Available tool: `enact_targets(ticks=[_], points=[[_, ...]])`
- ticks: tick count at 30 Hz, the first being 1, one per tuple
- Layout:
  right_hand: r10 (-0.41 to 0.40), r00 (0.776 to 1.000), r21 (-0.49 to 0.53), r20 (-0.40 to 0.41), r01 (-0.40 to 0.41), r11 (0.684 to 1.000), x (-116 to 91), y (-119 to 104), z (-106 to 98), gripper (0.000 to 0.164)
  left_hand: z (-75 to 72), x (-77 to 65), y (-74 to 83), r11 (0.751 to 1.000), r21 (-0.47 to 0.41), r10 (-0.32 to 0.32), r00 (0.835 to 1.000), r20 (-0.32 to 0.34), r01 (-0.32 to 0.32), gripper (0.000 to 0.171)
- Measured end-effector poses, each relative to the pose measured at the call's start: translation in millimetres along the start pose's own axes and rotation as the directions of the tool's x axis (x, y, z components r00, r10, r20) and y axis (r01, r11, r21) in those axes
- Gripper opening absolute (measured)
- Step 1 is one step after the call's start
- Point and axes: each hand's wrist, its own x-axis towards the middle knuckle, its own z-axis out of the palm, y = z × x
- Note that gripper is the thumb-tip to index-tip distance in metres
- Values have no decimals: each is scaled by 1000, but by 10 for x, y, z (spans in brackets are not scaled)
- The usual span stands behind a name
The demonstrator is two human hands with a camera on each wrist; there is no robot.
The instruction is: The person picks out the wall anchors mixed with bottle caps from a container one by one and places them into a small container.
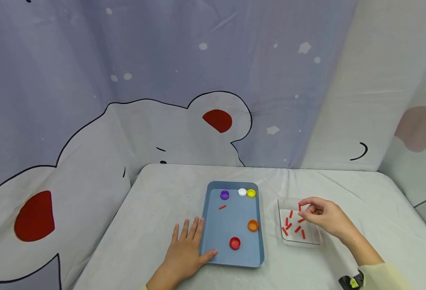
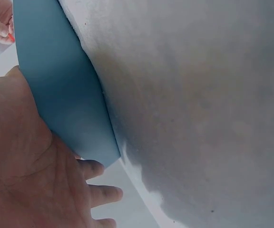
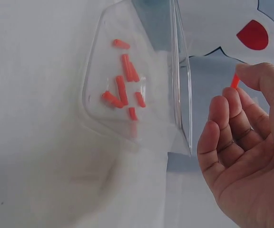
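Between thumb and fingertips, my right hand [image 1: 325, 217] pinches a small red stick [image 3: 235, 80], held up over the clear plastic box [image 1: 311, 222]. Several loose red sticks [image 3: 122, 90] lie scattered on the floor of that box. My left hand [image 1: 184, 253] lies flat with its fingers straight, along the left edge of the blue tray [image 1: 231, 219]; its thumb reaches over the tray's near left corner. One red stick [image 1: 222, 207] lies on the tray, below a purple round cap [image 1: 224, 195].
White [image 1: 242, 192] and yellow caps [image 1: 251, 193] sit side by side at the tray's far right. An orange cap [image 1: 253, 225] is by the right rim, and a red cap [image 1: 235, 243] is nearer. A white cloth [image 1: 155, 201] covers the table; a printed curtain [image 1: 176, 52] hangs behind.
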Motion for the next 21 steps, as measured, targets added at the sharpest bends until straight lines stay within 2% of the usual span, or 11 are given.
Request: enact_targets(ticks=[13, 21], points=[[13, 1000, 30, -11, -12, 999, 2, 71, -35, 36, -15, -5, 4, 1000, 4, -2, 1000, 1, 2, 100], [14, 1000, 32, -8, -14, 999, 27, 40, -35, 40, -20, -10, 7, 1000, 9, 8, 1000, -16, -8, 100]])
